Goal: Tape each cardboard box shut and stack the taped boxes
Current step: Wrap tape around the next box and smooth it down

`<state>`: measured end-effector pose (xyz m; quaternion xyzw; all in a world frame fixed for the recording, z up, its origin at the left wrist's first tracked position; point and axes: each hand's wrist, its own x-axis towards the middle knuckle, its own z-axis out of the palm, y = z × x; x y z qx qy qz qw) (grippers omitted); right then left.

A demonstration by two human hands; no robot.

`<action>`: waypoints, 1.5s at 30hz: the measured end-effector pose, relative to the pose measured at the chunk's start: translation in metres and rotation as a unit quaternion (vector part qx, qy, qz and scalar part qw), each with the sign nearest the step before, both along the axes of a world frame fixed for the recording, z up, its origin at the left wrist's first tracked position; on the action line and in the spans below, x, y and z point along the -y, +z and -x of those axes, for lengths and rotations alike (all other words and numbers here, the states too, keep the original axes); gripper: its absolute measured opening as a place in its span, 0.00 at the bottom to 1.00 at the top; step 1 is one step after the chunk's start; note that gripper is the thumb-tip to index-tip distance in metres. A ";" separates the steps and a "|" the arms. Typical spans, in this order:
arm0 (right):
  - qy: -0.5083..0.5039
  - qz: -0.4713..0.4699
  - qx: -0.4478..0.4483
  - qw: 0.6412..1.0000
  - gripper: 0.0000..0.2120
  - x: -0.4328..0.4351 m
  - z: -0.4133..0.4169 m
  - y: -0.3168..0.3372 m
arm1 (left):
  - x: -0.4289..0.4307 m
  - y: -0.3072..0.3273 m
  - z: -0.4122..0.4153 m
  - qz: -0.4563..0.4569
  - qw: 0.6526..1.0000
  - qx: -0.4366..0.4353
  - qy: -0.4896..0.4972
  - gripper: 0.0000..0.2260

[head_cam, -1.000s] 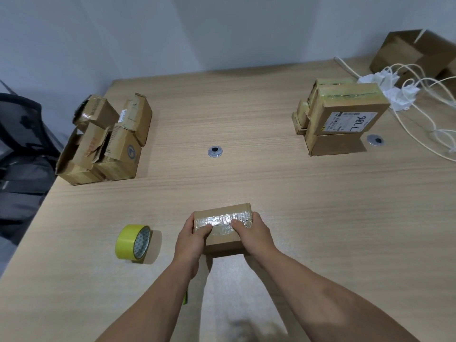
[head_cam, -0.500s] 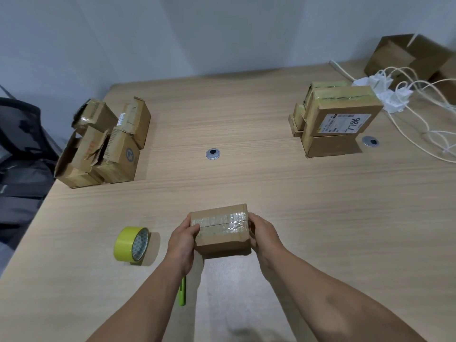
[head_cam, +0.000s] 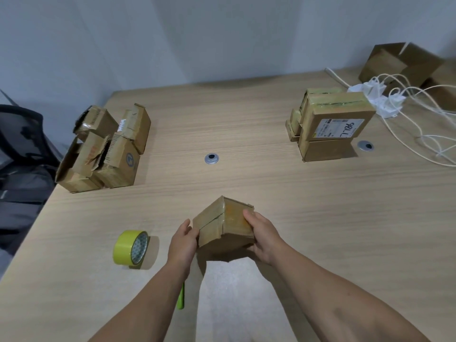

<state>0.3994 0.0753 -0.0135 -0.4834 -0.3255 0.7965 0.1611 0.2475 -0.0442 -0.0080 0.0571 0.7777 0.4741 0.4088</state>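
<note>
A small cardboard box (head_cam: 222,224) is held just above the table, tilted on a corner, with clear tape over one face. My left hand (head_cam: 183,240) grips its left side and my right hand (head_cam: 261,234) grips its right side. A roll of yellow-green tape (head_cam: 130,246) stands on edge to the left of my left hand. A stack of taped boxes (head_cam: 330,124) with a shipping label sits at the back right. A heap of open, untaped boxes (head_cam: 103,149) lies at the back left.
A green cutter (head_cam: 181,298) lies partly under my left forearm. White cables and chargers (head_cam: 385,99) trail along the right edge, beside larger boxes (head_cam: 404,62). Two metal grommets (head_cam: 211,158) sit in the wooden table (head_cam: 320,206). A dark chair (head_cam: 19,144) stands at left.
The box went from lying flat under both hands to being lifted and turned on a corner. The taped top now faces away to the right.
</note>
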 end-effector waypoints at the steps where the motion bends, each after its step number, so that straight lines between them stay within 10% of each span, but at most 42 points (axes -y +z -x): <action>1: 0.011 -0.031 0.017 0.999 0.12 0.000 0.003 0.002 | 0.000 0.002 -0.002 0.006 1.000 -0.021 0.011 0.21; 8: 0.063 -0.224 0.131 0.964 0.09 0.002 0.023 0.016 | -0.012 0.020 -0.015 -0.068 0.997 -0.042 0.014 0.09; 20: 0.131 -0.294 0.277 0.905 0.29 0.017 0.043 0.007 | -0.014 0.014 -0.015 -0.022 0.983 -0.170 -0.066 0.11; 32: 0.101 -0.309 0.205 0.923 0.14 0.015 0.030 0.008 | -0.016 0.015 -0.010 -0.031 0.990 -0.133 -0.043 0.14; 45: 0.091 -0.277 0.216 0.932 0.20 0.012 0.032 0.012 | -0.020 0.020 -0.001 -0.034 0.999 -0.002 0.021 0.18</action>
